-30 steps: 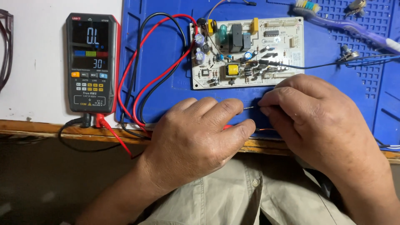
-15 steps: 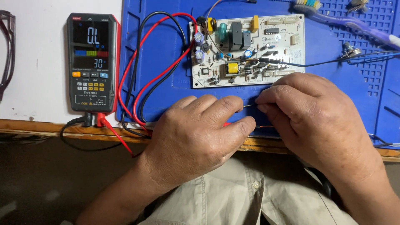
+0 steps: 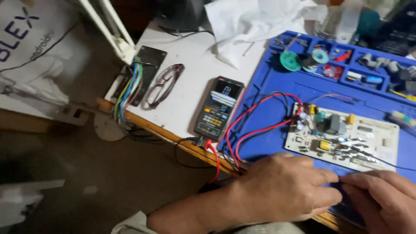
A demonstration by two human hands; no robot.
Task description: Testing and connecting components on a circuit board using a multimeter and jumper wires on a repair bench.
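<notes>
Two bare hands, the left hand point(image 3: 281, 190) and right hand point(image 3: 383, 199), at the lower right of the frame; no gloves or rings visible, a pale khaki garment point(image 3: 130, 225) at the bottom edge.

I'm on one head view only, looking down and tilted leftward across the bench, fairly close. My left hand point(image 3: 286, 188) and right hand point(image 3: 383, 199) sit bottom right; the multimeter point(image 3: 219, 108) holds centre frame.

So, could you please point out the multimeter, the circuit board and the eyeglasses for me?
multimeter point(image 3: 218, 107): head view, on the middle of its dark body, just below the screen.
circuit board point(image 3: 373, 138): head view, on a pale bare patch right of centre.
eyeglasses point(image 3: 164, 84): head view, on the frame between the lenses.
</notes>
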